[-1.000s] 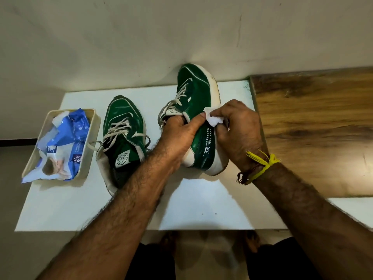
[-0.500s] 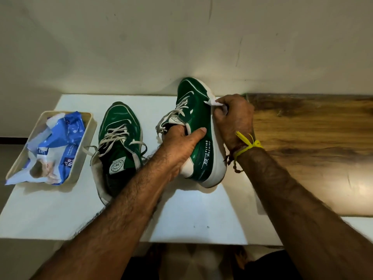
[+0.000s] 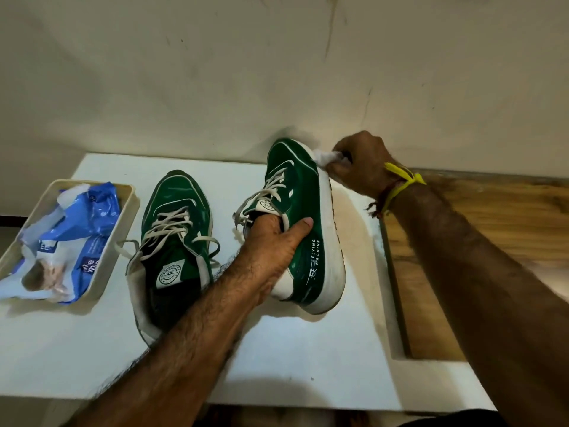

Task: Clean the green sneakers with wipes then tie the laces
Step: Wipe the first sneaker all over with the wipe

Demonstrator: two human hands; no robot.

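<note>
Wiping the tilted green leather sneaker (image 3: 303, 211): right hand (image 3: 361, 163) pinches crumpled white wipe (image 3: 328, 157) at toe; left hand (image 3: 277, 238) grips collar. Advise firm, overlapping strokes along the sole edge.

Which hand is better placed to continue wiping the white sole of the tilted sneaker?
Probably the right hand: it pinches the wipe against the sole near the toe. The left hand grips the tilted sneaker at its collar, steadying it.

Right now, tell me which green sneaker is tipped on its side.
The right-hand green sneaker, gripped by the left hand and wiped at the toe by the right hand. The other green sneaker sits flat, untouched.
</note>
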